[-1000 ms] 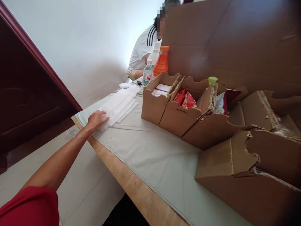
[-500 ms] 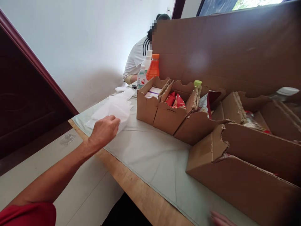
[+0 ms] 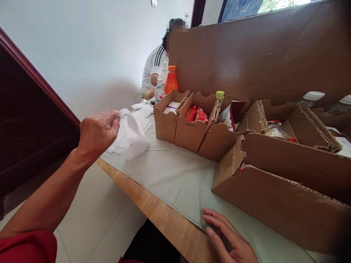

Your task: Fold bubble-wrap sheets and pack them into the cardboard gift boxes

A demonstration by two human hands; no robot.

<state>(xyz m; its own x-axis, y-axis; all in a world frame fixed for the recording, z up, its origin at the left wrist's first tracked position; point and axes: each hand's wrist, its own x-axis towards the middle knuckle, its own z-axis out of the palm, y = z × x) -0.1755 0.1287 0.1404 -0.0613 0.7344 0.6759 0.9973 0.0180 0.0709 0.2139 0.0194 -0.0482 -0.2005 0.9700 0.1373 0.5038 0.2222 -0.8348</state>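
Note:
My left hand (image 3: 98,132) is raised above the table's left end and pinches a thin white plastic bag (image 3: 135,137) by its top edge; the bag hangs down and its lower end touches the pale cloth (image 3: 170,175). Behind it lies a stack of the same white bags (image 3: 137,118). My right hand (image 3: 227,237) rests flat on the cloth at the near edge, fingers apart, holding nothing, just in front of the nearest cardboard box (image 3: 274,197).
A row of open cardboard boxes (image 3: 192,135) runs along the table, holding red packets (image 3: 196,114) and other goods. A tall cardboard sheet (image 3: 260,54) stands behind. Bottles (image 3: 170,79) stand at the far end, where another person in a white shirt (image 3: 152,71) sits.
My left hand has lifted one white bag off the stack and drawn it up toward me. My right hand has come into view and settled on the cloth.

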